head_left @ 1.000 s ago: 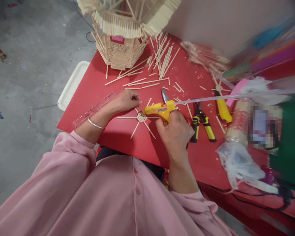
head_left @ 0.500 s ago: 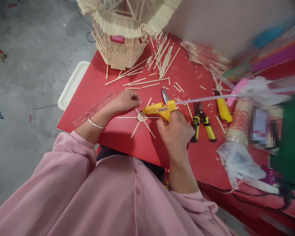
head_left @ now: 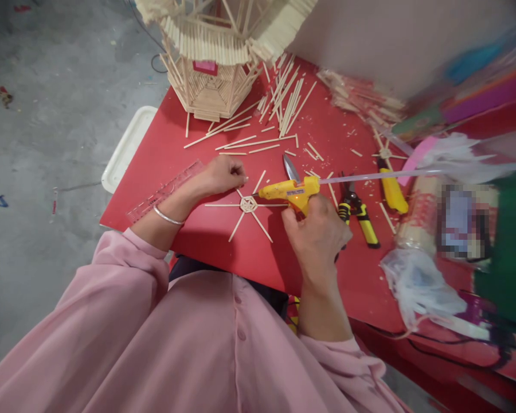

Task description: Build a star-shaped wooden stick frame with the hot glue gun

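Observation:
A small star of thin wooden sticks [head_left: 248, 205] lies on the red table [head_left: 223, 252], its spokes fanning out from a woven hub. My left hand [head_left: 221, 174] is curled shut just above it, fingertips pressing one spoke near the hub. My right hand [head_left: 317, 236] grips a yellow glue gun [head_left: 291, 190] with a clear glue stick [head_left: 370, 175] trailing to the right. The gun's nozzle points left and sits a little right of the hub.
A tall stick-built model house [head_left: 215, 51] stands at the table's far edge, with loose sticks [head_left: 279, 103] scattered beside it. Yellow-handled cutters [head_left: 356, 211], a yellow knife [head_left: 391, 192], a clear ruler [head_left: 165, 190], plastic bags [head_left: 417, 287] and a white tray [head_left: 126, 150] lie around.
My right hand has drawn the glue gun to the right, so its nozzle has come off the star's hub. My left hand has stayed on the spoke.

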